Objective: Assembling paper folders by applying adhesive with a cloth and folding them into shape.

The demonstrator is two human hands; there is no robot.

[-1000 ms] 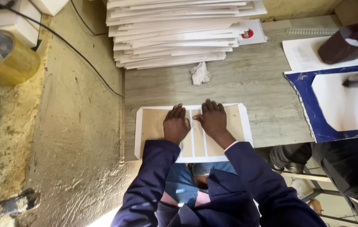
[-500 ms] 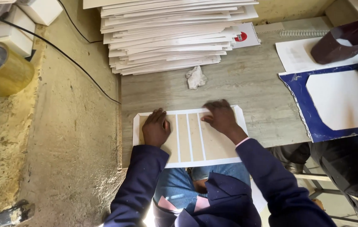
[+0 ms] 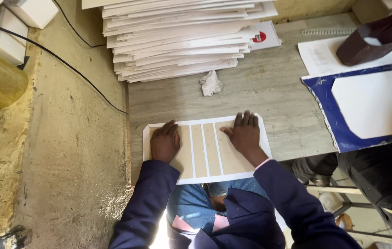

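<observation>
Both hands [image 3: 164, 143] [image 3: 245, 134] press flat on white-bordered panel [image 3: 204, 152] at table's [image 3: 269, 92] near edge

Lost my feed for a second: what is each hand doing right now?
Left hand: open, palm down, pressing the left end of the white-framed card.
Right hand: open, fingers spread flat on its right end, holding nothing.

Grey wood-grain table [image 3: 269, 92] stands against a rough, yellowish plaster wall [image 3: 67, 152], lit by soft daylight
</observation>
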